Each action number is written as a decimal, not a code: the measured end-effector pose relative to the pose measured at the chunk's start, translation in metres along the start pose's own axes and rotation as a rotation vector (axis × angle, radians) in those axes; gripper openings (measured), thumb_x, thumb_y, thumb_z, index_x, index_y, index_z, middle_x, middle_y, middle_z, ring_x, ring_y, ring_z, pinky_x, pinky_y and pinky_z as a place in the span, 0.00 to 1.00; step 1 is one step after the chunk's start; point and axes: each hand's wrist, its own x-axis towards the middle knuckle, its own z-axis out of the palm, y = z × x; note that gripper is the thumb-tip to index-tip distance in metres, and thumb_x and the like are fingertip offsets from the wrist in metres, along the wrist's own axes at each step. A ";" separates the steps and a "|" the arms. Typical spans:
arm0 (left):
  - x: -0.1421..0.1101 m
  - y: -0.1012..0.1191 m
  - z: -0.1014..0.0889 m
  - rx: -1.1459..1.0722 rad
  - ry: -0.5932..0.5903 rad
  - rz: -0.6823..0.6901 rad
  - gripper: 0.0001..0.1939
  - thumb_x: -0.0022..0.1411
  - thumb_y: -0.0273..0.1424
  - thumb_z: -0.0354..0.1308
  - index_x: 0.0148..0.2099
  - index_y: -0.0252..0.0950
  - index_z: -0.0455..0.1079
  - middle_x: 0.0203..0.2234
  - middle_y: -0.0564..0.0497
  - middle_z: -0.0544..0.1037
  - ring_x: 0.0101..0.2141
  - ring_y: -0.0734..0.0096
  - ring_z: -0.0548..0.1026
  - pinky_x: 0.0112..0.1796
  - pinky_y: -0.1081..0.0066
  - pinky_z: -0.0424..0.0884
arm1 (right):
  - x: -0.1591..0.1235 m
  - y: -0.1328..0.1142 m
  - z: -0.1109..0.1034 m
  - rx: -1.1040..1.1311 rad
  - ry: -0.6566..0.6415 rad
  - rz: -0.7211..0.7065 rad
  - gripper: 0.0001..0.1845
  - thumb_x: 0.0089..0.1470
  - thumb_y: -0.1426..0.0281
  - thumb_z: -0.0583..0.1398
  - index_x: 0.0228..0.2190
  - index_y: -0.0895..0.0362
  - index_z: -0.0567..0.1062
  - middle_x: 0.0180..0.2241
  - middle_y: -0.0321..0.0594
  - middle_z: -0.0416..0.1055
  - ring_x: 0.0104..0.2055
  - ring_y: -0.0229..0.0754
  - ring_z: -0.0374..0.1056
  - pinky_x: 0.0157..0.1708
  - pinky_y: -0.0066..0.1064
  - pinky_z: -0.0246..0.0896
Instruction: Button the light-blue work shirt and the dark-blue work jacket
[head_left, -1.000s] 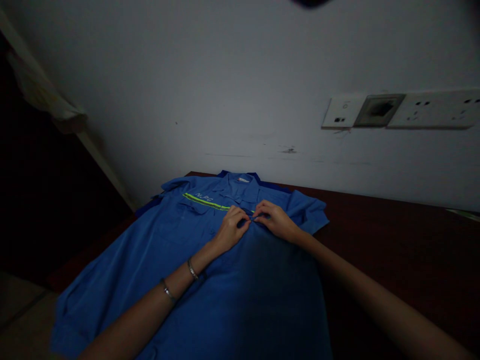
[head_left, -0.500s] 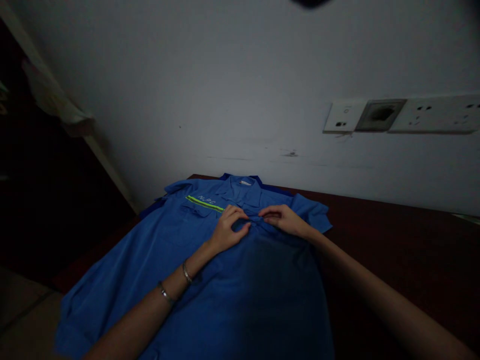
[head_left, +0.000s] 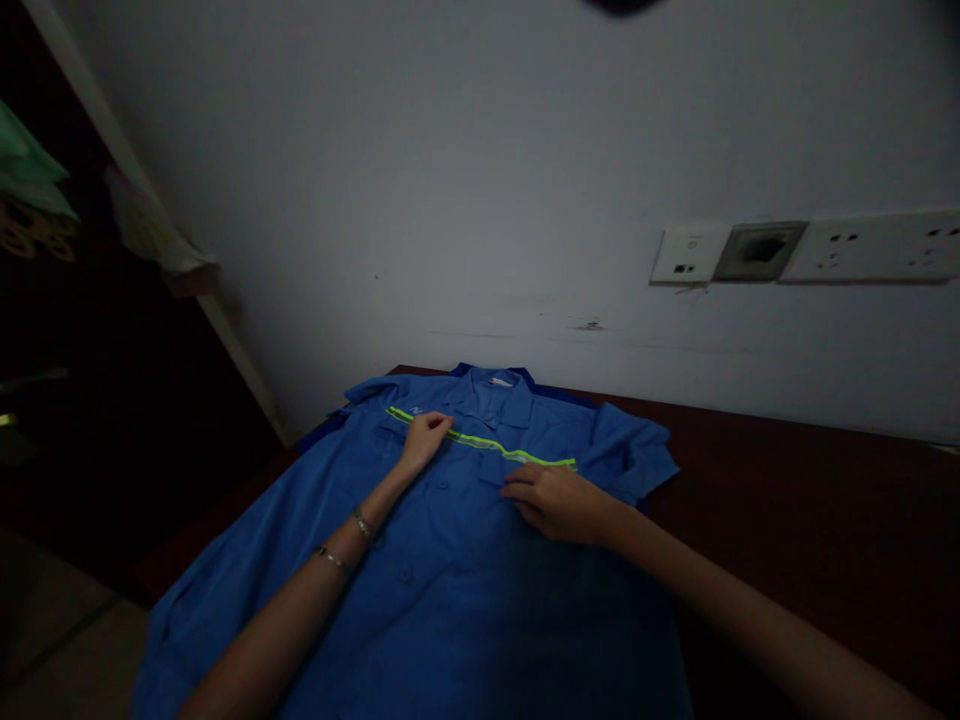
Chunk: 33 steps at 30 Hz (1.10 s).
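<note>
Loads of room along the dark red tabletop (head_left: 810, 470) right of the blue work shirt (head_left: 457, 600), but the right forearm (head_left: 720, 588) cuts across nearer in. Decent gap over the yellow-edged chest stripe (head_left: 480, 442) between left hand (head_left: 426, 437) and right hand (head_left: 559, 502). Past the collar (head_left: 517, 405), the wall (head_left: 487, 200) blocks you.

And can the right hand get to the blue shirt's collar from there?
Probably yes. The right hand is just this side of the yellow-green stripe, and the collar lies beyond it, with nothing seeming to block the way across the shirt. The left hand is off to the left.
</note>
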 end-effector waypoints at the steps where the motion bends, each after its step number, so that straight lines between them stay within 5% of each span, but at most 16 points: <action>1: 0.002 0.000 0.003 0.017 -0.029 -0.024 0.10 0.50 0.33 0.54 0.27 0.31 0.72 0.19 0.53 0.72 0.23 0.73 0.68 0.25 0.77 0.61 | -0.001 0.001 -0.001 0.041 0.001 0.031 0.19 0.49 0.72 0.55 0.45 0.53 0.70 0.41 0.43 0.71 0.42 0.43 0.67 0.41 0.34 0.61; 4: 0.010 0.001 0.008 0.057 -0.135 -0.060 0.09 0.47 0.32 0.55 0.24 0.31 0.72 0.15 0.54 0.69 0.20 0.75 0.65 0.22 0.77 0.59 | 0.002 0.007 -0.005 0.179 -0.015 0.139 0.20 0.48 0.67 0.57 0.46 0.53 0.69 0.38 0.42 0.73 0.39 0.42 0.68 0.39 0.31 0.61; 9: 0.017 -0.008 0.007 -0.031 -0.231 -0.147 0.15 0.46 0.39 0.57 0.27 0.29 0.72 0.13 0.57 0.65 0.15 0.80 0.59 0.17 0.78 0.54 | 0.040 0.019 -0.012 0.483 0.016 0.317 0.10 0.49 0.71 0.54 0.32 0.60 0.74 0.27 0.40 0.74 0.27 0.37 0.69 0.26 0.24 0.63; 13: 0.016 -0.015 0.005 -0.090 -0.250 -0.121 0.20 0.47 0.45 0.55 0.26 0.29 0.71 0.13 0.57 0.63 0.14 0.82 0.58 0.16 0.78 0.53 | 0.085 0.033 0.002 0.700 0.039 0.603 0.06 0.49 0.73 0.53 0.28 0.61 0.70 0.18 0.37 0.70 0.18 0.35 0.66 0.15 0.22 0.60; 17: 0.017 -0.021 0.007 -0.055 -0.263 -0.108 0.20 0.47 0.44 0.56 0.25 0.29 0.71 0.10 0.58 0.61 0.13 0.82 0.55 0.15 0.78 0.49 | 0.119 0.047 0.021 0.737 -0.039 0.780 0.07 0.48 0.75 0.54 0.20 0.60 0.66 0.12 0.35 0.66 0.14 0.35 0.64 0.14 0.23 0.60; 26: 0.018 -0.020 0.012 -0.111 -0.244 -0.136 0.07 0.47 0.29 0.57 0.27 0.30 0.73 0.12 0.56 0.67 0.15 0.81 0.59 0.19 0.78 0.54 | 0.133 0.057 0.038 0.815 -0.102 0.844 0.07 0.47 0.76 0.55 0.20 0.58 0.65 0.11 0.35 0.65 0.15 0.38 0.65 0.15 0.26 0.62; 33: 0.017 -0.016 0.011 -0.141 -0.251 -0.183 0.09 0.49 0.31 0.54 0.30 0.30 0.71 0.12 0.58 0.63 0.14 0.82 0.58 0.16 0.79 0.52 | 0.133 0.068 0.052 0.890 -0.120 0.799 0.03 0.50 0.74 0.54 0.25 0.58 0.64 0.12 0.33 0.65 0.14 0.35 0.64 0.12 0.22 0.59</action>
